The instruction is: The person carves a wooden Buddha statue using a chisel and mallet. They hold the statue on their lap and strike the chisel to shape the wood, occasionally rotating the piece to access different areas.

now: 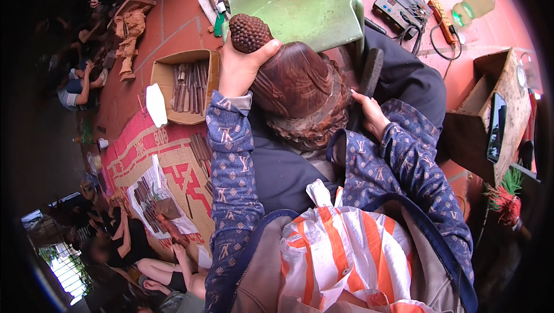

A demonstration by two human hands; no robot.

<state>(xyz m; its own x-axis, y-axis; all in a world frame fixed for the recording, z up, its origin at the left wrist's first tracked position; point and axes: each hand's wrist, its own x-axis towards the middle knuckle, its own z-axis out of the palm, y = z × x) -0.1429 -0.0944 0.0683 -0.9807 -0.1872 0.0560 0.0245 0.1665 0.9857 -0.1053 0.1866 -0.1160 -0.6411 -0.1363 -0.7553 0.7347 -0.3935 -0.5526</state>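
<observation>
Cardboard box (187, 118) left of carved statue (297, 82), green chair (306, 16) beyond

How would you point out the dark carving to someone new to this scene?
Find the green plastic chair at the top of the picture. By its lower edge, the person's left hand grips a dark brown carving. Its knobbly rounded end sets it apart from the paler, orange-brown carving at upper left.
</observation>
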